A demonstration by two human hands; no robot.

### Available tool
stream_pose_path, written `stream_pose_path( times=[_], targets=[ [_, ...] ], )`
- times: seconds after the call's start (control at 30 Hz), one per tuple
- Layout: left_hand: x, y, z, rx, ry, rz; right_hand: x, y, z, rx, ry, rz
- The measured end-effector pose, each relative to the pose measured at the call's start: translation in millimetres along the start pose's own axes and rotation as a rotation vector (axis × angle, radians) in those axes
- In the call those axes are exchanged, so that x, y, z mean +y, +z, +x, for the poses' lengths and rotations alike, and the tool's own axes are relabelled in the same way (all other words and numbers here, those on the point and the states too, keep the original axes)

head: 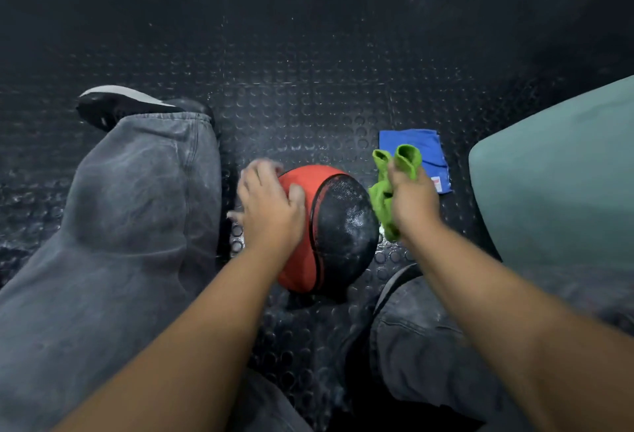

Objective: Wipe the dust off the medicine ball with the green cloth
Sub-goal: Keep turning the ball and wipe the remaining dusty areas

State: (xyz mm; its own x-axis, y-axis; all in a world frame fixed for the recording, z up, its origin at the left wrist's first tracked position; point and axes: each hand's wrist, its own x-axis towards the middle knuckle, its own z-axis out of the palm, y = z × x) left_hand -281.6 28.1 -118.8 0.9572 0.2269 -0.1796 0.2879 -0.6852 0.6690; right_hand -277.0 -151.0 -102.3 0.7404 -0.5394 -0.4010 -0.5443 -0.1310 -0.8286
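Seated on black rubber flooring (pixel 308 54) with raised round studs, legs in grey jeans (pixel 137 208) spread to either side. Between the knees, resting on the floor: the medicine ball (pixel 338 225), red on its left part, black textured panel on the right, pale dust visible across the black panel. Left hand (pixel 271 205) laid flat on the ball's upper left side, fingers spread wide, blurred at the tips. Right hand (pixel 411 201) closed around the green cloth (pixel 391 191), bunched up, two folds sticking out above the fist and a tail hanging below; cloth just beside the ball's right edge, contact with the ball impossible to tell. Beyond the right hand, flat on the floor: a folded blue cloth (pixel 425 146) with a small tag at its near corner. At far left, a black shoe (pixel 116 105) with a white sole. At the right edge, a large teal padded object (pixel 555 184).
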Motion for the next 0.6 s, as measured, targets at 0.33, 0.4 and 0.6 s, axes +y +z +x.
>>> stream_pose_path(
  times=[0.33, 0.4, 0.6],
  targets=[
    [-14, 21, 11, -0.096, 0.238, -0.028, 10, 29, -48, -0.19, -0.547, -0.684],
    [-14, 24, 5, -0.013, 0.23, -0.045, -2, 37, -24, -0.164, -0.476, -0.678],
    [-32, 24, -4, 0.031, 0.245, -0.084, -11, 63, 75, -0.446, 0.231, -0.498]
  ],
)
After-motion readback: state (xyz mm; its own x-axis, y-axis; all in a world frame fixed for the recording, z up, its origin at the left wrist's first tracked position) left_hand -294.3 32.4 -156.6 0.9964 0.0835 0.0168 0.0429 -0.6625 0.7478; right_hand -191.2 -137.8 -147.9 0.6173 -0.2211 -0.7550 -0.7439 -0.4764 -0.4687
